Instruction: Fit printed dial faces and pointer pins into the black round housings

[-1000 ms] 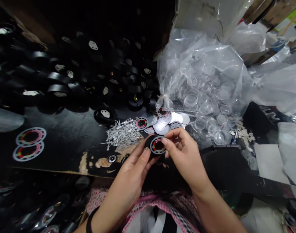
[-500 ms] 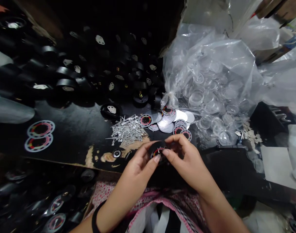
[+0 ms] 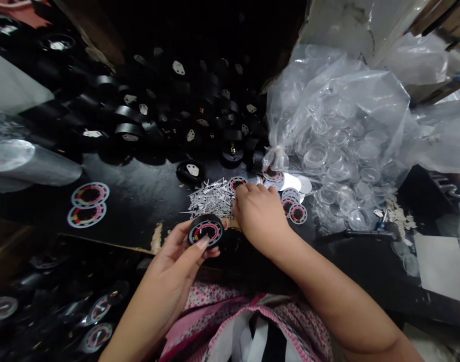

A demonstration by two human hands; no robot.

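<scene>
A round black dial gauge (image 3: 206, 232) with a red-and-yellow ringed face rests in my left hand (image 3: 179, 256), fingers under its case and thumb on the dial. To the right, my right hand (image 3: 262, 213) is back-up with curled fingers at the right edge of a heap of small silvery pointers (image 3: 210, 198). Its fingertips are hidden, and I cannot make out what they grip. Just beyond that hand, a printed dial plate (image 3: 238, 184) lies partly covered, and more dial plates (image 3: 298, 213) lie by the silver discs (image 3: 291, 181).
Black gauge cases (image 3: 127, 128) are piled at the back left. A clear plastic bag (image 3: 339, 100) of transparent round covers stands at the back right. Two overlapping dial plates (image 3: 87, 214) lie on the left of the black bench (image 3: 139, 186). Finished-looking gauges (image 3: 97, 337) fill the space below left.
My right hand has left the gauge and moved to the pointer heap. My left hand has carried the gauge leftward, its dial now more visible. The camera view has shifted slightly.
</scene>
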